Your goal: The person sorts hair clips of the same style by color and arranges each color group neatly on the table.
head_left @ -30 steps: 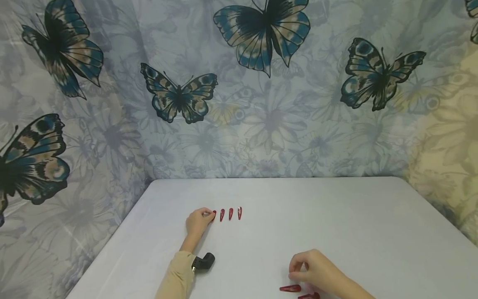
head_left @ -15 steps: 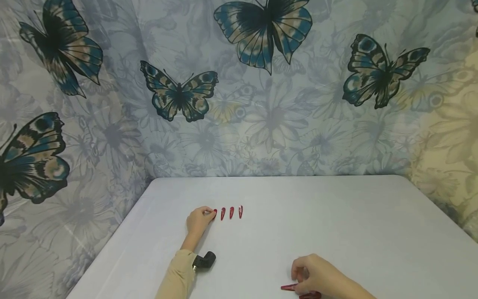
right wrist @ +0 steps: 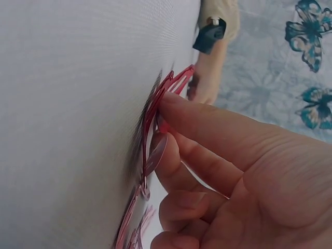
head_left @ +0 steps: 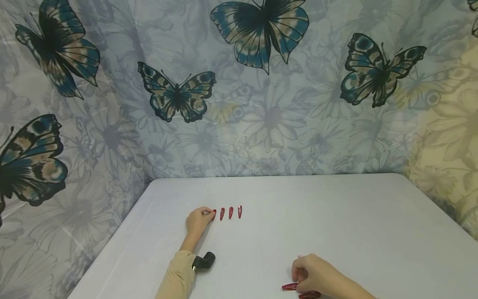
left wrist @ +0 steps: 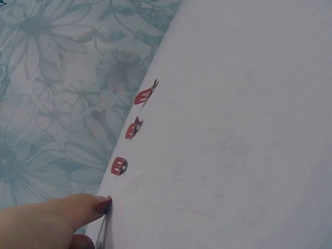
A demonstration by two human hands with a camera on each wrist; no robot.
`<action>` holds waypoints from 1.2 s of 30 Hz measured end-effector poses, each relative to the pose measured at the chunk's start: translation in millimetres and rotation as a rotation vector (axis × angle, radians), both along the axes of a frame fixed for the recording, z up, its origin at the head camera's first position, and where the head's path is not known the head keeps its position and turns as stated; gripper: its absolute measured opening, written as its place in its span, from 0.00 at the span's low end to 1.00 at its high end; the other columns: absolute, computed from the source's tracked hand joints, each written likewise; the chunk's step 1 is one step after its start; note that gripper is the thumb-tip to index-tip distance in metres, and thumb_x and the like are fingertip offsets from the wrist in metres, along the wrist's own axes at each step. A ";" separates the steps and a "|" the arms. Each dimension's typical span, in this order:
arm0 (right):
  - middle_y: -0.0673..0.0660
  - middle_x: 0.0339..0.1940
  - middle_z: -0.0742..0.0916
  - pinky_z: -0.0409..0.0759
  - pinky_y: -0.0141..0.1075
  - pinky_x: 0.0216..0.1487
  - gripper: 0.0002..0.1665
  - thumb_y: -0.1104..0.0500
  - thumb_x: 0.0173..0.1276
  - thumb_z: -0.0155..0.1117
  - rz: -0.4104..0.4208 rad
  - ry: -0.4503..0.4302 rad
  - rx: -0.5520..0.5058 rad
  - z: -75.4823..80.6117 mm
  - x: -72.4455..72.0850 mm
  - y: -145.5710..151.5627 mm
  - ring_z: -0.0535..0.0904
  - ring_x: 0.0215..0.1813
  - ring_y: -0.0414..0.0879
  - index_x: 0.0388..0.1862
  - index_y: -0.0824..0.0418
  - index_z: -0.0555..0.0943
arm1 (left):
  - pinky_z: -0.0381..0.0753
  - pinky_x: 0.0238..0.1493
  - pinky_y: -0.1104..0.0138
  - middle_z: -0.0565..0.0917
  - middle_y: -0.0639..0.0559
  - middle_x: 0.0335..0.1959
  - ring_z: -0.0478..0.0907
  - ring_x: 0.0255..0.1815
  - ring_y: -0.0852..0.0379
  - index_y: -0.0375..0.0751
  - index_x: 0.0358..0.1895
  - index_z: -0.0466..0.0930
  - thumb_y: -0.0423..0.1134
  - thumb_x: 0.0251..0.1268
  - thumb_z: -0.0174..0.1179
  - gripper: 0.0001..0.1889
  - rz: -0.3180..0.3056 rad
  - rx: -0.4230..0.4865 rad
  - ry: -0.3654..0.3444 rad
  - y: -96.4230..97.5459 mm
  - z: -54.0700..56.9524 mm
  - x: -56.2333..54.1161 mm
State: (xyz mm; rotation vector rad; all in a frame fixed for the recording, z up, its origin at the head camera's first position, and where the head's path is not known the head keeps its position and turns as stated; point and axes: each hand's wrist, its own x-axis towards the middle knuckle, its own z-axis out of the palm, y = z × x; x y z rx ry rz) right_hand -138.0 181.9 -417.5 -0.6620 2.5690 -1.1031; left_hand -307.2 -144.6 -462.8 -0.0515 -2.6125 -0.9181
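Pinches a red hair clip (head_left: 289, 287) in the right hand (head_left: 317, 274), thumb on one side and bent finger on the other, nearly closed together. Lies toward the near side of the table (head_left: 354, 216), well in from the left edge, one end poking out leftward past the thumb. Shows a second clip (head_left: 309, 295) just nearer, partly below the hand, with overlapping red clips in the right wrist view, too crowded to count.

With the left hand (head_left: 197, 223), pinches the leftmost clip (head_left: 214, 213), thumb and finger meeting at it and mostly covering it. Continues toward the right edge with three spaced clips (head_left: 231, 213), side by side, near but apart from the far edge. Stretches on as white tabletop from this row down to the right hand, and across to the right edge. Backs onto butterfly-printed cloth (head_left: 269, 120) along the far edge.
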 end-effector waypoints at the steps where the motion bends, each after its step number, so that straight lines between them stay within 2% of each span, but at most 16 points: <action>1: 0.42 0.14 0.73 0.72 0.35 0.27 0.12 0.66 0.45 0.69 0.001 -0.009 -0.015 0.0 0.1 -0.1 0.66 0.19 0.34 0.20 0.53 0.75 | 0.62 0.23 0.64 0.69 0.59 0.10 0.62 0.14 0.60 0.44 0.24 0.81 0.41 0.49 0.65 0.06 -0.004 0.001 0.002 0.1 -0.1 0.0; 4: 0.43 0.13 0.73 0.66 0.28 0.17 0.12 0.70 0.44 0.65 0.003 -0.059 -0.078 -0.8 0.7 -0.3 0.66 0.15 0.33 0.18 0.54 0.75 | 0.63 0.22 0.64 0.68 0.60 0.09 0.61 0.14 0.61 0.44 0.24 0.81 0.41 0.49 0.65 0.05 -0.013 0.000 0.006 0.8 0.0 0.1; 5: 0.43 0.13 0.74 0.66 0.27 0.16 0.12 0.71 0.45 0.65 0.004 -0.067 -0.092 -1.1 0.9 -0.4 0.65 0.15 0.33 0.18 0.54 0.75 | 0.63 0.22 0.64 0.68 0.60 0.09 0.61 0.13 0.61 0.44 0.24 0.81 0.41 0.50 0.64 0.05 -0.014 -0.003 0.008 0.9 0.1 0.2; 11: 0.44 0.13 0.76 0.65 0.25 0.16 0.12 0.73 0.46 0.63 0.016 -0.082 -0.146 -2.2 0.2 -1.7 0.66 0.15 0.32 0.18 0.56 0.76 | 0.64 0.25 0.62 0.67 0.60 0.09 0.62 0.14 0.60 0.45 0.24 0.81 0.41 0.50 0.64 0.05 -0.006 -0.011 0.010 1.2 1.4 0.5; 15: 0.45 0.14 0.77 0.64 0.24 0.16 0.11 0.72 0.50 0.62 0.038 -0.115 -0.170 -1.6 -1.1 -0.9 0.66 0.15 0.32 0.20 0.57 0.78 | 0.65 0.27 0.61 0.68 0.60 0.10 0.63 0.15 0.60 0.45 0.24 0.81 0.42 0.50 0.64 0.05 -0.006 -0.020 0.013 1.0 1.3 -0.6; 20: 0.42 0.15 0.74 0.67 0.28 0.24 0.08 0.69 0.56 0.60 0.105 -0.092 -0.155 -0.7 -4.7 3.3 0.64 0.15 0.32 0.24 0.57 0.78 | 0.65 0.26 0.62 0.68 0.60 0.10 0.63 0.15 0.60 0.45 0.24 0.81 0.42 0.49 0.64 0.05 -0.006 -0.022 0.017 0.5 2.0 -0.8; 22: 0.42 0.15 0.73 0.66 0.28 0.24 0.07 0.68 0.57 0.60 0.121 -0.093 -0.160 -1.2 -5.7 4.7 0.64 0.15 0.31 0.25 0.57 0.78 | 0.64 0.26 0.62 0.68 0.60 0.09 0.63 0.15 0.60 0.45 0.24 0.81 0.42 0.49 0.64 0.05 -0.007 -0.020 0.016 0.3 2.0 -0.5; 25: 0.42 0.14 0.73 0.63 0.25 0.17 0.07 0.68 0.58 0.59 0.139 -0.117 -0.197 -1.5 -6.5 5.7 0.64 0.14 0.31 0.25 0.57 0.77 | 0.64 0.26 0.62 0.67 0.60 0.09 0.62 0.14 0.60 0.45 0.24 0.81 0.42 0.49 0.64 0.05 -0.004 -0.020 0.013 0.2 2.1 -0.1; 27: 0.42 0.15 0.74 0.70 0.28 0.22 0.06 0.66 0.58 0.60 0.137 -0.110 -0.190 -0.9 -6.6 5.4 0.65 0.14 0.31 0.25 0.57 0.77 | 0.64 0.25 0.62 0.67 0.60 0.09 0.62 0.14 0.60 0.45 0.24 0.81 0.42 0.49 0.64 0.05 -0.004 -0.021 0.014 0.1 2.0 0.1; 31: 0.43 0.16 0.75 0.71 0.28 0.22 0.05 0.65 0.58 0.61 0.121 -0.125 -0.202 0.0 -7.2 4.9 0.66 0.14 0.32 0.25 0.57 0.76 | 0.64 0.24 0.63 0.66 0.60 0.08 0.61 0.14 0.61 0.45 0.24 0.81 0.42 0.49 0.64 0.05 -0.004 -0.024 0.012 0.0 2.5 0.7; 32: 0.43 0.17 0.76 0.71 0.28 0.22 0.05 0.65 0.57 0.61 0.111 -0.130 -0.201 0.0 -7.6 4.7 0.67 0.14 0.33 0.24 0.56 0.76 | 0.63 0.24 0.63 0.66 0.60 0.08 0.61 0.13 0.61 0.45 0.24 0.81 0.42 0.49 0.64 0.05 -0.004 -0.023 0.010 0.1 2.8 0.9; 33: 0.43 0.17 0.76 0.69 0.27 0.18 0.05 0.65 0.57 0.61 0.103 -0.139 -0.214 -0.4 -8.0 4.6 0.67 0.14 0.33 0.24 0.57 0.76 | 0.63 0.24 0.63 0.66 0.60 0.08 0.61 0.13 0.61 0.45 0.24 0.81 0.42 0.49 0.64 0.05 -0.003 -0.022 0.008 0.1 3.0 1.1; 34: 0.44 0.17 0.76 0.64 0.23 0.16 0.05 0.66 0.57 0.61 0.095 -0.149 -0.227 -0.9 -8.5 4.5 0.67 0.14 0.33 0.24 0.57 0.76 | 0.63 0.24 0.63 0.66 0.60 0.08 0.61 0.13 0.60 0.45 0.24 0.81 0.42 0.49 0.65 0.05 -0.001 -0.019 0.006 0.1 3.3 1.1; 36: 0.44 0.17 0.76 0.64 0.23 0.15 0.05 0.66 0.55 0.61 0.079 -0.140 -0.231 -1.9 -9.7 3.9 0.67 0.13 0.33 0.24 0.57 0.76 | 0.63 0.24 0.63 0.66 0.59 0.08 0.61 0.13 0.60 0.45 0.24 0.81 0.42 0.49 0.65 0.05 0.000 -0.020 0.007 0.2 3.4 1.1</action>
